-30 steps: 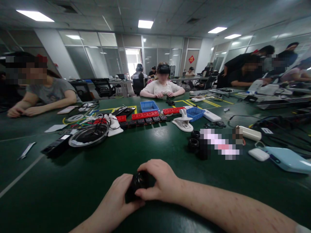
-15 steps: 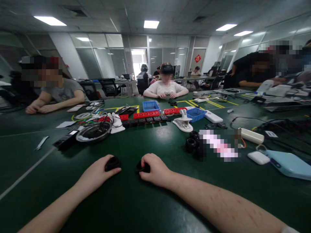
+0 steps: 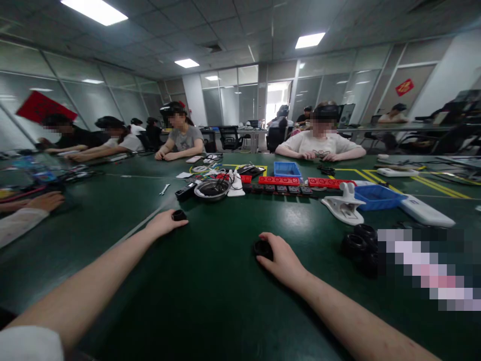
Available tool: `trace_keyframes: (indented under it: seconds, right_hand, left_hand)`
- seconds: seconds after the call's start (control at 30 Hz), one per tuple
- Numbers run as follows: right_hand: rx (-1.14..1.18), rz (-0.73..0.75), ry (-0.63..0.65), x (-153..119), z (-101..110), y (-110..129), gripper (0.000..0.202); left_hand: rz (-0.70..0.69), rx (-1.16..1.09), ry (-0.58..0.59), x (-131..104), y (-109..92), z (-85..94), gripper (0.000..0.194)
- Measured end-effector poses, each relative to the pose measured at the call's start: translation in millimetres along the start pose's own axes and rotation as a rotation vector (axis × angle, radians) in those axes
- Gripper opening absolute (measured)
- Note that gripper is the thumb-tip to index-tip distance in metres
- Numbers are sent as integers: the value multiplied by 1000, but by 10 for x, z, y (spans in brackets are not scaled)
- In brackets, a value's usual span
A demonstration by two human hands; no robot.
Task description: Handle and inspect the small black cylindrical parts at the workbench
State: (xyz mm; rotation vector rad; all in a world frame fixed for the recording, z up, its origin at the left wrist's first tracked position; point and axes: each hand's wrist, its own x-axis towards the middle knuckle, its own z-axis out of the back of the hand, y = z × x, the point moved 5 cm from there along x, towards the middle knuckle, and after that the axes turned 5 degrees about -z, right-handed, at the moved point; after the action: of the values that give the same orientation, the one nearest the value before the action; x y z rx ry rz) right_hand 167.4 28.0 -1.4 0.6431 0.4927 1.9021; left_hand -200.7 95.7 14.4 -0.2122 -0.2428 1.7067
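Observation:
My left hand (image 3: pixel 164 223) has its thumb and fingers closed around a small black tyre-like ring (image 3: pixel 179 215) on the green table. Farther right and a little nearer, my right hand (image 3: pixel 282 255) grips a second black tyre-like ring (image 3: pixel 262 249) by its side, thumb toward me. A gap of bare table lies between the two hands. Several more black tyre-like rings (image 3: pixel 355 244) are bunched together right of my right hand. Fingers partly hide both held pieces.
Beyond my hands stand a metal bowl (image 3: pixel 212 191), red and black blocks in a row (image 3: pixel 278 181), a white clip stand (image 3: pixel 343 204) and a blue tray (image 3: pixel 379 197). People sit around the table; another person's hand (image 3: pixel 47 201) rests at the left.
The view has swung left. My hands have moved apart, the left one farther out and to the left, each still holding its black ring.

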Motion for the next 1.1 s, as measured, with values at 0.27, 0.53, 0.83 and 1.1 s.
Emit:
trace_keyframes:
  seconds: [0.27,0.53,0.83,1.1]
  right_hand:
    - [-89,-37,-63,-53,17,23,65]
    - [86,-98,-216,13,103,-91,46]
    - [120,-50,-205,-24,114,-82,42]
    - [201,-59,-149,33,61,-103,41]
  left_hand:
    - [-46,-27,-269,-508,-251,348,84]
    - [-788,-138,10,-1171,-1967,-151,54]
    - [-842,-56,302,-810,-2250,-347,39]
    - [-350,-168,167,-659,-769,229,31]
